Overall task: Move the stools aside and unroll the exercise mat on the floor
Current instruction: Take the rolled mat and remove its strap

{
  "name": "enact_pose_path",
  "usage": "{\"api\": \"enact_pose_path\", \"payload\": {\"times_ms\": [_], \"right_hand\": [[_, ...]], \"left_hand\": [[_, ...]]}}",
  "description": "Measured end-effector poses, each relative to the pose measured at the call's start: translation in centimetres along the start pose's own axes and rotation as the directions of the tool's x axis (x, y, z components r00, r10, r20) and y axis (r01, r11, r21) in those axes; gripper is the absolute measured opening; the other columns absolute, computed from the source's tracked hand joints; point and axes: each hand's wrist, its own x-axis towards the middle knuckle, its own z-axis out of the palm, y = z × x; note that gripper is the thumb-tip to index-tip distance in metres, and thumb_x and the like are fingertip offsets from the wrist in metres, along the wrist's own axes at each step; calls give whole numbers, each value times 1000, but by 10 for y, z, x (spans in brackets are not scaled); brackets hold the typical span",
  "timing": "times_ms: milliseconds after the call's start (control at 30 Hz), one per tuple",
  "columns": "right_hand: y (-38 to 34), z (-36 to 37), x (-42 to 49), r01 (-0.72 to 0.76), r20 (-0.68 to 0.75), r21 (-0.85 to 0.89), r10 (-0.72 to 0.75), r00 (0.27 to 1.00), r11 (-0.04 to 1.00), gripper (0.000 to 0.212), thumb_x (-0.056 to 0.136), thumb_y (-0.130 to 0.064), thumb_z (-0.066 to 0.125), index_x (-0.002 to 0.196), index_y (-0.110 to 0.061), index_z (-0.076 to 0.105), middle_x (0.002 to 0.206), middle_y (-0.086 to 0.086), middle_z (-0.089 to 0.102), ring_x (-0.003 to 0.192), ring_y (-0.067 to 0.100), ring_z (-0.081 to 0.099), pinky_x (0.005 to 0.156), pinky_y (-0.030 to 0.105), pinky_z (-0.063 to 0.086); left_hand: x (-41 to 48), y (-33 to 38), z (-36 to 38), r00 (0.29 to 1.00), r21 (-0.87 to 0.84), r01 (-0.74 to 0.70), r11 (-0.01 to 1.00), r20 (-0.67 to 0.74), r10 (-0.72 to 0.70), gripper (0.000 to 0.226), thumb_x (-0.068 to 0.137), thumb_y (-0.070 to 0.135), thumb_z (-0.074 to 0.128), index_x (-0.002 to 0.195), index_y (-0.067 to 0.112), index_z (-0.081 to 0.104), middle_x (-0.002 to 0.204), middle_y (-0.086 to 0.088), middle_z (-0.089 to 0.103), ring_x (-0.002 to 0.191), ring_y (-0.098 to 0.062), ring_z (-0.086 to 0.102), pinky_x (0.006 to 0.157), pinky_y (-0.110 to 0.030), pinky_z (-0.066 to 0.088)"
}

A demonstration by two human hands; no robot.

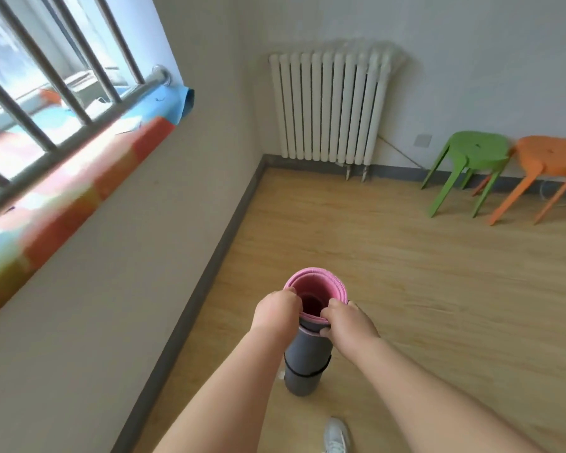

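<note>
**Mat on end, stools aside**

The green stool (477, 152) and orange stool (549, 155) stood side by side against the far wall, well apart from the person, so that step looked done. The work in hand was the mat (307, 351): it stood upright on the floor (389, 256), rolled tight, grey outside and pink within.

Both hands held its top rim. The left hand (276, 310) curled its fingers over the near-left edge into the hollow. The right hand (347, 318) pinched the opposite edge, thumb (324, 331) pressed to the grey outer layer.

A black strap (307, 374) ringed the roll low down — below both hands and touched by neither.

To my eye the next move called for loosing that strap, then laying the roll flat and pushing it out over the bare boards toward the radiator (327, 106).
</note>
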Motion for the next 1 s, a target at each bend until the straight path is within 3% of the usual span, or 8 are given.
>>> {"api": "enact_pose_path", "payload": {"times_ms": [167, 333, 533, 667, 733, 833, 933, 1000], "right_hand": [[0, -22, 70, -56, -11, 57, 57, 998, 997, 9, 85, -19, 58, 92, -14, 59, 102, 4, 52, 92, 27, 45, 67, 31, 33], [-6, -31, 128, -75, -61, 25, 77, 995, 997, 14, 91, -19, 56, 101, -15, 63, 106, -1, 53, 101, 24, 43, 72, 33, 42], [-18, -53, 211, -269, -60, 185, 284, 957, 945, 18, 90, -22, 58, 107, -19, 61, 113, 1, 53, 103, 25, 47, 73, 29, 35], [-33, -62, 259, -373, -83, 241, 402, 912, 896, 20, 91, -23, 56, 109, -15, 63, 115, 0, 52, 105, 28, 47, 81, 33, 44], [-38, -66, 279, -410, -105, 297, 456, 884, 863, 17, 89, -20, 56, 102, -12, 66, 113, 0, 53, 103, 29, 48, 79, 33, 44], [-35, -70, 310, -455, -115, 386, 531, 840, 803, 12, 83, -16, 59, 72, -11, 56, 102, 5, 58, 93, 31, 53, 71, 31, 44], [-24, -75, 336, -474, -108, 470, 582, 806, 744, 12, 80, -15, 63, 70, -8, 60, 97, 6, 59, 88, 31, 57, 67, 30, 44], [-12, -80, 358, -482, -86, 528, 609, 789, 699, 11, 81, -17, 64, 75, -9, 67, 95, 4, 59, 81, 27, 57, 61, 26, 38]], "left_hand": [[60, -19, -19, 1000, -17, 25, 1000, -13, -25, 32, 87, 6, 51, 114, 16, 65, 119, -4, 58, 100, -27, 59, 80, -34, 50], [128, -43, -36, 1000, 21, -29, 999, 7, 29, 34, 85, 1, 52, 115, 15, 64, 118, -4, 56, 98, -27, 58, 72, -33, 46], [226, -75, -67, 989, 79, -149, 986, 12, 149, 31, 85, 1, 53, 111, 13, 64, 113, -5, 58, 95, -27, 58, 69, -33, 45], [285, -94, -87, 971, 149, -238, 960, 37, 235, 30, 85, 1, 54, 110, 13, 64, 111, -4, 61, 94, -27, 59, 68, -32, 46], [309, -99, -97, 960, 199, -281, 939, 43, 278, 31, 85, 0, 53, 110, 13, 64, 113, -4, 60, 96, -26, 59, 67, -32, 45], [344, -98, -104, 941, 214, -337, 917, 53, 334, 31, 84, -2, 52, 108, 13, 64, 114, -3, 58, 96, -26, 57, 64, -31, 40], [372, -98, -101, 933, 162, -356, 920, 12, 359, 39, 83, -2, 54, 116, 18, 61, 128, 2, 55, 102, -23, 56, 66, -30, 44], [390, -99, -95, 936, 46, -346, 937, -52, 348, 53, 84, -1, 52, 132, 22, 51, 149, 10, 37, 119, -21, 50, 76, -31, 50]]}}
